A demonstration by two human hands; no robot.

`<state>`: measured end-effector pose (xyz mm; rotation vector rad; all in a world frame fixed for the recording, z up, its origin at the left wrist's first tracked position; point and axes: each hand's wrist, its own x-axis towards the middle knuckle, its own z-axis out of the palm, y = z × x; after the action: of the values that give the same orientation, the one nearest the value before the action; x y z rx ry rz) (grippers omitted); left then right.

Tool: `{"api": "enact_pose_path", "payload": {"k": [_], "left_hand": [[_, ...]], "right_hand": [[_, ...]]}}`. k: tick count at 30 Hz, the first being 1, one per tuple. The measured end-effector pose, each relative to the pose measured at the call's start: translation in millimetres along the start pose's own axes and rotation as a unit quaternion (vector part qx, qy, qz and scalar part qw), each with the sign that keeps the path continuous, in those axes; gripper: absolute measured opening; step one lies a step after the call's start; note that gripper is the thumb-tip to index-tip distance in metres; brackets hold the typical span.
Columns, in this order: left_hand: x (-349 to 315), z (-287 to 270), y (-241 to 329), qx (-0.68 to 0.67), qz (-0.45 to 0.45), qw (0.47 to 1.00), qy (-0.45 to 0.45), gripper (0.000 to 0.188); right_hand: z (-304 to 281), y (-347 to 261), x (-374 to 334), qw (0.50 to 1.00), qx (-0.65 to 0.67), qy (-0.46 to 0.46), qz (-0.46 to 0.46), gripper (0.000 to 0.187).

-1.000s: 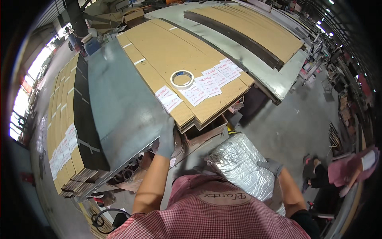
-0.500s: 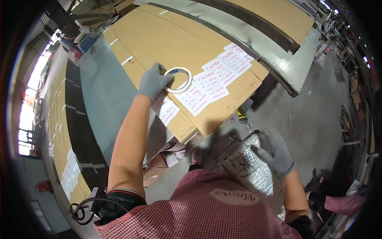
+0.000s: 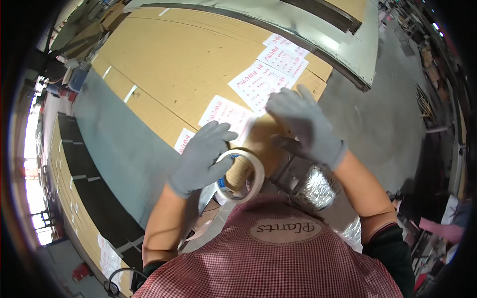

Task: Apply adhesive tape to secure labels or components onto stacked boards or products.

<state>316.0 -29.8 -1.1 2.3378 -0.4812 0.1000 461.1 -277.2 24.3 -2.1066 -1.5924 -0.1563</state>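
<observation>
My left hand (image 3: 199,161), in a grey glove, holds a roll of white tape (image 3: 259,175) by its ring, with the thumb hooked over the rim. The roll hangs near my apron, at the close edge of a stack of flat cardboard (image 3: 169,69). My right hand (image 3: 309,126), also gloved, is over the right part of the stack, its fingers stretched out and apart. Its fingertips are beside the printed white sheets (image 3: 258,85); whether they touch them I cannot tell. Another printed sheet (image 3: 226,115) lies by my left fingers.
A crumpled silver foil-wrapped bundle (image 3: 318,188) is below my right forearm. To the left stands another cardboard stack with dark sides (image 3: 82,174). Beyond the far edge runs a pale metal surface (image 3: 318,35). A person's pink sleeve (image 3: 437,228) shows at the right.
My left hand has drawn the tape roll nearer to me. My right hand has moved up from beside the foil bundle to above the cardboard. My view has shifted.
</observation>
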Motion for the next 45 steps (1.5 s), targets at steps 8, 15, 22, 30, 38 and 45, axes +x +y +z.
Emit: {"api": "enact_pose_path", "payload": {"k": [8,15,22,30,38,45], "left_hand": [[20.0,-9.1,6.5,-0.007,0.005,1.0,0.006,0.017],[17.7,-8.0,2.8,-0.012,0.018,0.999,-0.042,0.014],[12.4,14.8,7.2,-0.014,-0.02,0.999,-0.034,0.011],[7.7,13.4,6.6,0.005,-0.047,0.997,-0.056,0.008],[5.1,29.4,19.3,-0.008,-0.052,0.996,-0.078,0.019],[14.9,99.2,108.1,-0.007,-0.002,0.997,-0.082,0.013]], "right_hand": [[94.8,-15.5,-128.5,0.635,0.66,0.123,0.381,0.082],[156.0,-50.2,-98.0,0.262,0.85,0.117,0.441,0.082],[157.3,-50.8,-96.1,0.252,0.901,0.167,0.31,0.089],[161.1,-53.6,-103.9,0.221,0.925,0.146,0.272,0.093],[119.4,-59.4,-127.5,0.4,0.858,0.165,0.276,0.082],[48.8,-78.9,-218.9,0.18,0.876,0.18,0.41,0.077]]}}
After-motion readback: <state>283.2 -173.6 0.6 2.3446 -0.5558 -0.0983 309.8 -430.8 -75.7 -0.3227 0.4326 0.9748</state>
